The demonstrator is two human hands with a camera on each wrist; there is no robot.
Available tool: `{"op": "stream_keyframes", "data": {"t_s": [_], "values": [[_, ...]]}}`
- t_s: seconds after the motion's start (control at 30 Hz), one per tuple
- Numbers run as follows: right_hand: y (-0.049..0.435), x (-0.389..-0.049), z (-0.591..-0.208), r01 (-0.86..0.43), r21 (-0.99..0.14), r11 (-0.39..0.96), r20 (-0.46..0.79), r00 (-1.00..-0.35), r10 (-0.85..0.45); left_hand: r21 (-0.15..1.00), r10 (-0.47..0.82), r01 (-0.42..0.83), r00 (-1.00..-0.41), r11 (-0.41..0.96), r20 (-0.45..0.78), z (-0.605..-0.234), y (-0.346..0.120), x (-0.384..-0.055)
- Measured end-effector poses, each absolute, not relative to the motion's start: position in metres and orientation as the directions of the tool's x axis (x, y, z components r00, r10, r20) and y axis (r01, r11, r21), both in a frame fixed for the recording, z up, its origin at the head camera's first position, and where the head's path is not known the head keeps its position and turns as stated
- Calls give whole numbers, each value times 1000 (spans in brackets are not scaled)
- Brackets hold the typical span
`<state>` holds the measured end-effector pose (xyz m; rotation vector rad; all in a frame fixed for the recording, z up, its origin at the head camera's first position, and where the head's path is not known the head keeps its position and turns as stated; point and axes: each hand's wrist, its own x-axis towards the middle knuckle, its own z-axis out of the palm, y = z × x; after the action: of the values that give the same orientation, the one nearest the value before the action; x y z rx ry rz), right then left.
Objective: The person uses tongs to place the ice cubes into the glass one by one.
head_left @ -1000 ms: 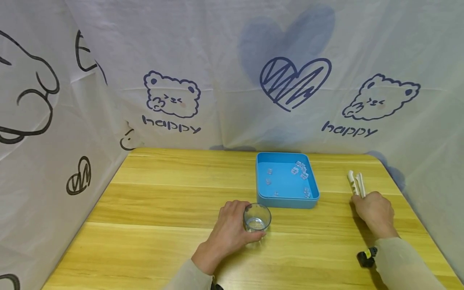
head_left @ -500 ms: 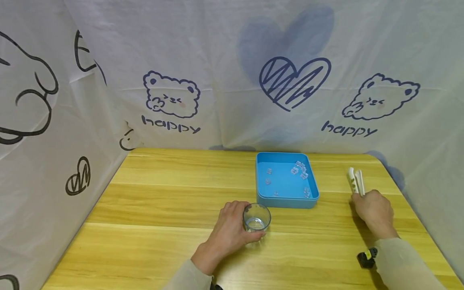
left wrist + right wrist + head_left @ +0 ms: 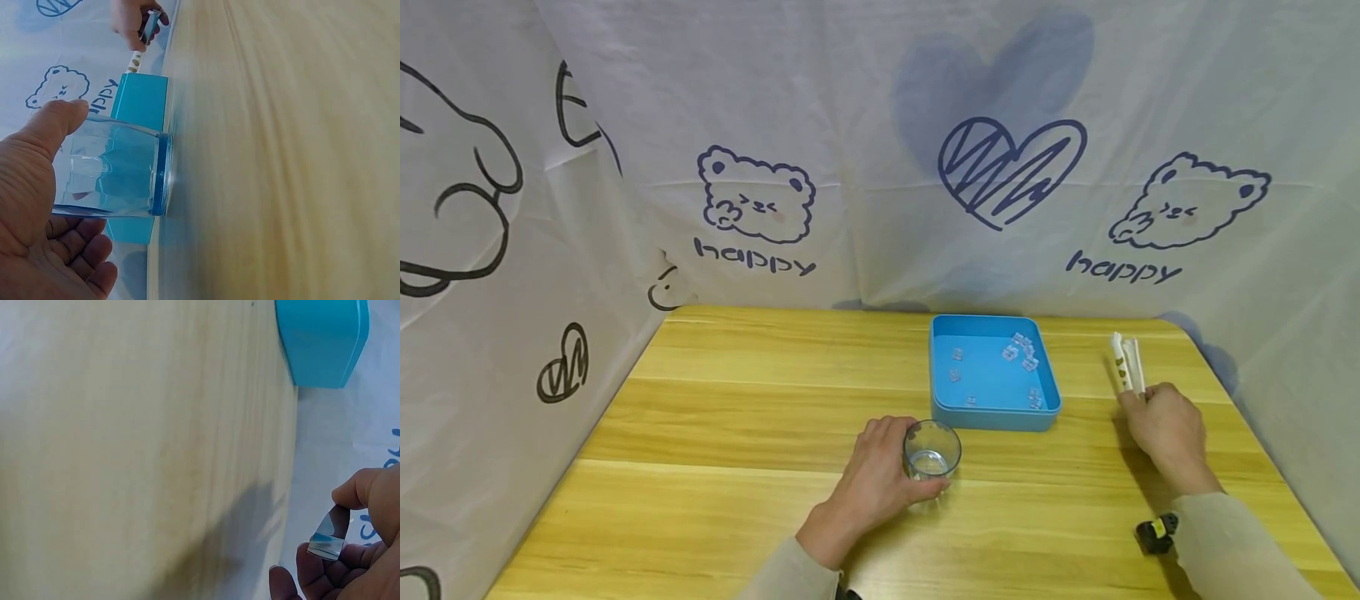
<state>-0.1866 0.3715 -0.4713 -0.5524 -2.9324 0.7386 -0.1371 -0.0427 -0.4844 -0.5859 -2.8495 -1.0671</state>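
In the head view, my left hand point(image 3: 876, 475) grips the glass point(image 3: 929, 465), which stands upright on the table point(image 3: 737, 400) in front of the box point(image 3: 992, 419); the thumb lies along the near side and the fingers curve round the left and far side. My right hand point(image 3: 1168, 429) pinches the tongs point(image 3: 1122, 367) between thumb and fingers, to the right of the box, arms pointing toward the cloth point(image 3: 865, 100). Only the head view shows the cubes point(image 3: 1029, 363) inside the box. The left wrist view adds the glass base at the table surface, the outer wall of the box behind it, and the curled fingers below the thumb. The right wrist view adds the shiny bent end of the tongs between thumb and fingers, which the head view hides under my hand. In the right wrist view the white arms of the tongs are out of sight, and the box is cut off by the upper edge. Both sleeves point(image 3: 1236, 546) run off the lower edge of the head view. Where the cubes cluster, their number is hard to make out; I cannot tell the glass's contents
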Motion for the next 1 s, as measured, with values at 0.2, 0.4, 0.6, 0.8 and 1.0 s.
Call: {"op": "stream_keyframes", "data": {"t_s": [0.2, 0.4, 0.6, 0.8, 1.0], "values": [[358, -184, -462, 281, -506, 816, 1, -945, 326, 623, 328, 356, -930, 697, 164, -484, -42, -136], [342, -184, -452, 213, -523, 825, 53, -958, 281, 620, 326, 362, -929, 696, 176, -486, -42, -136], [326, -185, -444, 149, -535, 832, 116, -962, 247, 624, 327, 365, -928, 691, 182, -486, -43, -137], [307, -186, -440, 93, -552, 829, 145, -968, 205, 625, 327, 362, -928, 691, 176, -486, -43, -138], [294, -188, -443, 83, -560, 824, 112, -978, 174, 630, 330, 364, -927, 686, 176, -487, -43, -138]]}}
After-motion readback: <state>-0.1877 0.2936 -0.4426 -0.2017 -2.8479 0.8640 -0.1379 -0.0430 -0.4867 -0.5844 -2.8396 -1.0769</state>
